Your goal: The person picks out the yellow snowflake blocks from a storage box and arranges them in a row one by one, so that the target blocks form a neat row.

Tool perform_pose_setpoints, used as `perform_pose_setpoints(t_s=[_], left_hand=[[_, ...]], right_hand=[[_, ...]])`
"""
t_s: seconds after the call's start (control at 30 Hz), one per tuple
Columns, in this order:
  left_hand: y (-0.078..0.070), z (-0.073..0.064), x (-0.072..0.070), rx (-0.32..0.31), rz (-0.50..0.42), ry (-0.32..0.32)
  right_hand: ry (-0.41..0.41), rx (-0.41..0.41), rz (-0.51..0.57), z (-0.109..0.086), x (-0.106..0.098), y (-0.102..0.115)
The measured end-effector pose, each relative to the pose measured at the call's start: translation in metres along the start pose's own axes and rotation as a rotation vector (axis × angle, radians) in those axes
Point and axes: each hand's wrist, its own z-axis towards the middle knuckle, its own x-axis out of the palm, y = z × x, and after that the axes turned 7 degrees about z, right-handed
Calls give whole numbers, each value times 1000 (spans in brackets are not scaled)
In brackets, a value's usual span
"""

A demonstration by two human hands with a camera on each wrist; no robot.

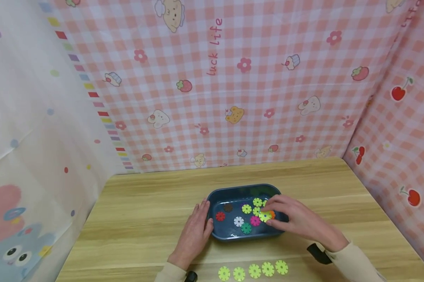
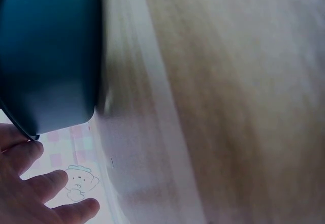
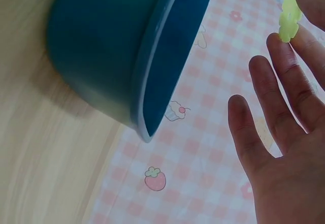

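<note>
Tray (image 1: 241, 192): coloured discs (image 1: 246, 228), partly hidden by right hand (image 1: 298, 219).
Right hand: pinching yellow disc (image 3: 290, 21), nearly edge-on only in right-wrist view.
Left hand (image 1: 194, 232): straight-fingered, touching tray.
Table (image 1: 127, 219): five yellow discs (image 1: 254, 271).

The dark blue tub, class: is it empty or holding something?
Not empty: in the head view, several notched discs of different colours lie inside the tub.
</note>
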Motion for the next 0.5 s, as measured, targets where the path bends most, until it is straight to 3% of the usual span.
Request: perform_pose_setpoints(t_s=[0.5], left_hand=[[0, 1, 0, -11, -2, 13]], right_hand=[[-97, -47, -7, -36, -1, -3]])
